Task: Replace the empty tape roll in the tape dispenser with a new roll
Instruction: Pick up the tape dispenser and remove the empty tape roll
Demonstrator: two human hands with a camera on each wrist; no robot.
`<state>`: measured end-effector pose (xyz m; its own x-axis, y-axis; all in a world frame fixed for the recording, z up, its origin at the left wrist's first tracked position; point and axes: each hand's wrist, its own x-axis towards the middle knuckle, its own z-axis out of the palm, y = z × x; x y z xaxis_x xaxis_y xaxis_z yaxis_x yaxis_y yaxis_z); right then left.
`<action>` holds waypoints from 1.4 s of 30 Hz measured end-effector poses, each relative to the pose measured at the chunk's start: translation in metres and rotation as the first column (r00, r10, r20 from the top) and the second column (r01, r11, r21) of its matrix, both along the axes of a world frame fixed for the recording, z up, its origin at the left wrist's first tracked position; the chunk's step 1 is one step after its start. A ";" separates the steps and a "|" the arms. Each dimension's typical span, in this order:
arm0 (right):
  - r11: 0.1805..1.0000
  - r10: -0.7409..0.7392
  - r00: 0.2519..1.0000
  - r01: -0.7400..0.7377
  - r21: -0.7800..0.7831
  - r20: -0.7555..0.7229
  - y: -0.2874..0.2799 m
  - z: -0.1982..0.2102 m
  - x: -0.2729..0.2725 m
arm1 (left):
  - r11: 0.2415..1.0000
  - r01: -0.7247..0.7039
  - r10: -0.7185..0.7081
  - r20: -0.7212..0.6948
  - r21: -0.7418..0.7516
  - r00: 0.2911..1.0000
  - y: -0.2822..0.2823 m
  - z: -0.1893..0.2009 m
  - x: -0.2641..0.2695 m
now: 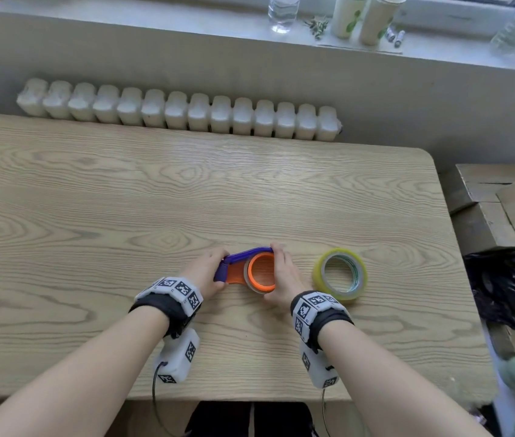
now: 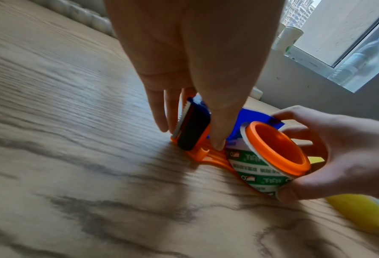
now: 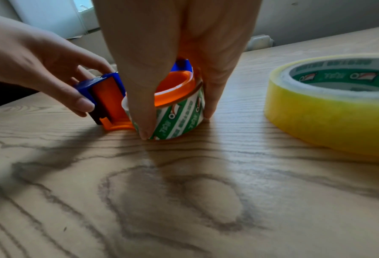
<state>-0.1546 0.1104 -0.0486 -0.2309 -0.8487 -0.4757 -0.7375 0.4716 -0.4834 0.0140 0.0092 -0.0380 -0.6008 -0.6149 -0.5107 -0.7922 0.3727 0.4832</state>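
A blue and orange tape dispenser [image 1: 234, 263] lies on its side on the wooden table [image 1: 123, 200], near the front middle. My left hand [image 1: 215, 270] grips its cutter end [image 2: 192, 125] between thumb and fingers. On the orange hub [image 2: 279, 148] sits the empty roll, a white core with green print [image 2: 259, 174]. My right hand [image 1: 278, 273] pinches that core [image 3: 184, 120], thumb on the near side and fingers on the far side. The new yellow tape roll [image 1: 320, 274] lies flat just right of my right hand, untouched.
A white radiator [image 1: 180, 111] runs behind the table's far edge. The windowsill above carries a water bottle [image 1: 283, 11] and paper cups [image 1: 349, 15]. Cardboard boxes [image 1: 486, 190] and a black bag [image 1: 508, 285] crowd the floor to the right.
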 end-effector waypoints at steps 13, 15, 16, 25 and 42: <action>0.974 -0.063 0.998 0.057 -0.218 -0.020 -0.007 0.062 -0.020 | 0.984 -0.171 0.177 -0.232 0.045 0.956 -0.011 0.057 -0.015; 0.961 -0.071 0.997 0.063 -0.268 -0.021 -0.011 0.079 -0.026 | 0.985 -0.167 0.170 -0.252 0.032 0.953 -0.015 0.074 -0.021; 0.952 -0.076 0.997 0.065 -0.299 -0.024 -0.014 0.088 -0.029 | 0.985 -0.168 0.168 -0.264 0.022 0.950 -0.017 0.084 -0.025; 0.881 -0.086 0.995 0.055 -0.469 -0.045 -0.029 0.152 -0.049 | 0.950 -0.292 0.252 -0.278 -0.113 0.927 -0.033 0.158 -0.051; 0.799 -0.134 0.991 0.103 -0.593 -0.008 -0.035 0.186 -0.053 | 0.843 -0.351 0.200 -0.367 -0.407 0.908 -0.026 0.199 -0.054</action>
